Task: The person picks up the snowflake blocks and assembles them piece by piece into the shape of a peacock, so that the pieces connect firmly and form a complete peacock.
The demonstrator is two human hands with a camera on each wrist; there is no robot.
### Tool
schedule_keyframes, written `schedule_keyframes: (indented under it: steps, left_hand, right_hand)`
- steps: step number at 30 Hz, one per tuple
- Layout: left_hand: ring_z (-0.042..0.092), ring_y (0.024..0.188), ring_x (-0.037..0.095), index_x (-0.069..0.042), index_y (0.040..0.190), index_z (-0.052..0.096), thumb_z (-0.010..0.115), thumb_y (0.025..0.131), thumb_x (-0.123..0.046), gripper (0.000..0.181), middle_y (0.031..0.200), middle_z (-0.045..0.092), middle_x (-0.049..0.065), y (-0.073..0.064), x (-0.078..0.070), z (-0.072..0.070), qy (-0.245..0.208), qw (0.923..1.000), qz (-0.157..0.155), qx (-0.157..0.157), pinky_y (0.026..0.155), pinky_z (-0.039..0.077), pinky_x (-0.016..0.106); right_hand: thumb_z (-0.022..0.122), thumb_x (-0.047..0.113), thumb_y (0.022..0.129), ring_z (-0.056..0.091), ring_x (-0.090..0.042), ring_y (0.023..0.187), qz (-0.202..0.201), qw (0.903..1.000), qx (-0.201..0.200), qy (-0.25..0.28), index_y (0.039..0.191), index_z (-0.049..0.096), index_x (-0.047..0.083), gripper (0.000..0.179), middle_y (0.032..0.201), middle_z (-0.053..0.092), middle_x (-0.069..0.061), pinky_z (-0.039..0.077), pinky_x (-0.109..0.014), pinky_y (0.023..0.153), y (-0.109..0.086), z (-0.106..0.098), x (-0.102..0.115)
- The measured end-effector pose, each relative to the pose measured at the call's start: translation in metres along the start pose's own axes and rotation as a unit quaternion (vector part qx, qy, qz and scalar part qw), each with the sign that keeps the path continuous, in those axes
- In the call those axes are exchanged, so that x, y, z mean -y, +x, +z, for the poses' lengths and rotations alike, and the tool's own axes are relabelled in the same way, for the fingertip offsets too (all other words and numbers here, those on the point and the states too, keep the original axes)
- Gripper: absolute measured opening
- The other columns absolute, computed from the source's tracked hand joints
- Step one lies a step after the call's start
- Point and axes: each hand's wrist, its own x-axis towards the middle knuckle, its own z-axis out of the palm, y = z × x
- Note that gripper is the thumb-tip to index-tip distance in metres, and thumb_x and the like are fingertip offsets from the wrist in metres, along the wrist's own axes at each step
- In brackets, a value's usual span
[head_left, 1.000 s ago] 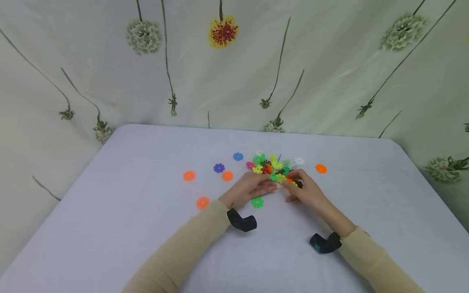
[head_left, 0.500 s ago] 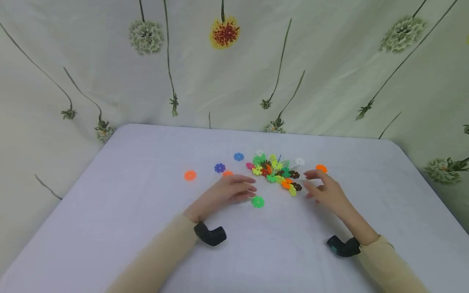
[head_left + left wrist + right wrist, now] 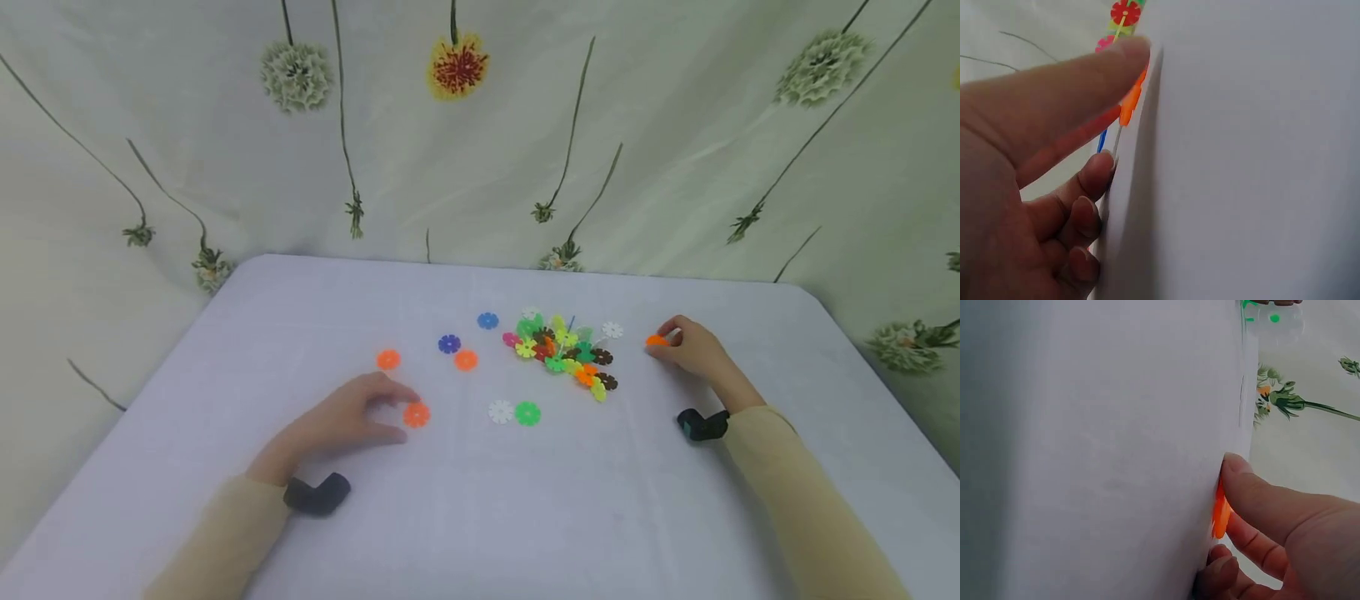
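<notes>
My left hand (image 3: 348,417) is low over the table at left, thumb and forefinger spread around an orange snowflake disc (image 3: 417,414), a flat plastic building piece with notched edges. In the left wrist view an orange disc (image 3: 1129,106) shows edge-on beyond the thumb. At the right, my right hand (image 3: 693,354) holds another orange snowflake disc (image 3: 657,341) between thumb and fingers. The right wrist view has the thumb at one edge of that disc (image 3: 1220,512), with fingers at the opposite side. Part of it is hidden by the hand.
A cluster of joined multicoloured discs (image 3: 566,346) lies between the hands, toward the back. Loose discs lie left of it: blue (image 3: 487,321), purple (image 3: 449,343) and orange ones (image 3: 466,360). A white disc (image 3: 501,412) and a green disc (image 3: 528,413) lie in front.
Both hands have come away from the joined cluster and moved apart. The left went left to an orange disc; the right went right and took hold of another. The cluster lies on the table.
</notes>
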Motion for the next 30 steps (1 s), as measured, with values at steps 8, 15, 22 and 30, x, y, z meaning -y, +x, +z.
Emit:
schedule_keyframes:
  steps: [8, 15, 22, 30]
  left_hand:
    - [0.053, 0.089, 0.013, -0.019, 0.096, 0.062, 0.076, 0.079, -0.016, 0.022, 0.089, 0.058, -0.01, 0.002, -0.005, 0.008, 0.022, 0.9992, 0.022, -0.022, 0.08, 0.047, 0.035]
    - [0.059, 0.083, 0.012, -0.016, 0.096, 0.069, 0.07, 0.085, -0.019, 0.012, 0.087, 0.064, -0.008, 0.012, -0.015, 0.023, -0.058, 0.9976, 0.018, -0.032, 0.076, 0.05, 0.032]
    - [0.065, 0.078, 0.02, -0.002, 0.094, 0.065, 0.068, 0.087, -0.016, 0.016, 0.082, 0.068, 0.007, 0.024, -0.047, 0.059, -0.256, 0.9667, -0.009, -0.004, 0.074, 0.052, 0.029]
    - [0.067, 0.072, 0.02, 0.001, 0.088, 0.059, 0.065, 0.086, -0.001, 0.007, 0.077, 0.067, 0.007, 0.018, -0.075, 0.096, -0.303, 0.9527, 0.027, 0.003, 0.066, 0.054, 0.029]
  right_hand:
    - [0.061, 0.016, 0.09, 0.048, -0.03, 0.077, -0.033, 0.9985, -0.041, 0.012, 0.102, 0.052, -0.008, 0.028, 0.088, 0.053, -0.019, 0.042, -0.035, 0.064, -0.018, 0.002, -0.007]
    - [0.053, 0.003, 0.095, 0.064, -0.015, 0.072, -0.077, 0.9745, -0.035, 0.208, 0.115, 0.052, -0.014, 0.027, 0.095, 0.063, -0.021, 0.053, -0.025, 0.068, -0.062, 0.011, 0.018]
    - [0.052, 0.001, 0.094, 0.067, -0.031, 0.08, -0.129, 0.9196, 0.116, 0.352, 0.121, 0.05, -0.013, 0.03, 0.09, 0.066, -0.022, 0.053, -0.035, 0.074, -0.093, 0.066, 0.081]
    - [0.052, 0.005, 0.096, 0.067, -0.03, 0.086, -0.052, 0.844, 0.221, 0.486, 0.122, 0.046, -0.014, 0.033, 0.098, 0.065, -0.02, 0.052, -0.034, 0.076, -0.126, 0.112, 0.107]
